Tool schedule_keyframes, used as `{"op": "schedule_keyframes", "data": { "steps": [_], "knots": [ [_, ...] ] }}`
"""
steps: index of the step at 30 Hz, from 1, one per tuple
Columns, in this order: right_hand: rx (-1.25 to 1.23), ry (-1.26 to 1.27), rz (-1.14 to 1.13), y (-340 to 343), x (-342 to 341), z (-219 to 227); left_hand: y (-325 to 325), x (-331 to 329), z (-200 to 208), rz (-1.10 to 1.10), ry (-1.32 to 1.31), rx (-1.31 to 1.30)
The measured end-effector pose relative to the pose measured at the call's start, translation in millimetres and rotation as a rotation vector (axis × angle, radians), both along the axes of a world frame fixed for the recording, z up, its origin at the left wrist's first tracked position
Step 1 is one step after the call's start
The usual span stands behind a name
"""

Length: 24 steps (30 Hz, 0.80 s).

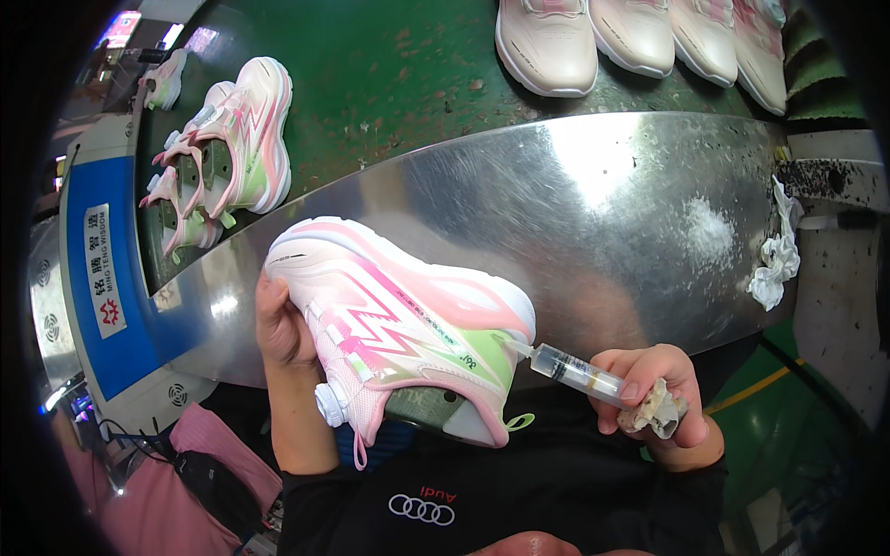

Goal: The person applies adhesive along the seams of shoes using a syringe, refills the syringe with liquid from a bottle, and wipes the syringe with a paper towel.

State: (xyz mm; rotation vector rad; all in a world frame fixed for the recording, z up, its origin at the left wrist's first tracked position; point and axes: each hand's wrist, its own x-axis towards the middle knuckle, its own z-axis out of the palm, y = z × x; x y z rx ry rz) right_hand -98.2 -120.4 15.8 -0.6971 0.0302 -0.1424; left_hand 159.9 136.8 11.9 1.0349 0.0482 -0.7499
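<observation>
Head: pink-white shoe [422, 310] in left fingers [271, 301]; syringe [579, 375] between right fingers [642, 378].

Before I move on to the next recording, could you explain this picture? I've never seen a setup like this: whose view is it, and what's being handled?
There is no machine arm here, just a person's two bare hands. The single picture comes from a wide fisheye camera worn on the head, looking down, so straight edges bend. The left hand holds a pink, white and green shoe tilted on its side. The right hand holds a clear syringe, its tip at the shoe's heel; whether they touch is unclear. Before the person is a metal tabletop with a crumpled white tissue at its right end. Beyond, more shoes stand on a green surface.
</observation>
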Motion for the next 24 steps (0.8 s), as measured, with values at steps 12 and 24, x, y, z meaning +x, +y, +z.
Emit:
{"op": "schedule_keyframes", "data": {
  "steps": [12, 24],
  "knots": [
    [-0.051, -0.001, 0.018, -3, 4, -1, 14, 6, -11, -0.066, -0.093, 0.13],
    [-0.154, -0.062, -0.038, -3, 3, -3, 15, 6, -9, -0.126, -0.068, 0.092]
  ]
}}
